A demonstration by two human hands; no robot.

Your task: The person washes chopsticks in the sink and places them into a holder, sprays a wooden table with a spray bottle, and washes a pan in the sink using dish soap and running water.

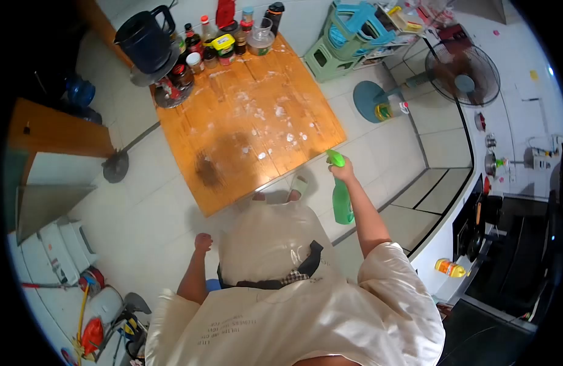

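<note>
My right hand (342, 172) is wrapped round the neck of a green spray bottle (342, 204). Its bright green spray head points toward the wooden table (229, 131), just past the table's near right corner. White, foam-like patches (279, 111) are scattered over the tabletop, and a dark wet-looking spot (208, 171) shows near its left edge. Down by my left side hangs my left hand (203, 242), fingers curled in, with nothing visible in it. It is apart from the table.
A dark kettle (144, 39) and several jars and bottles, among them a yellow-lidded tub (223, 47), crowd the table's far edge. Green stools (336, 52), a standing fan (463, 76) and an oil bottle (391, 110) are at the right. Cabinets (424, 189) line that side.
</note>
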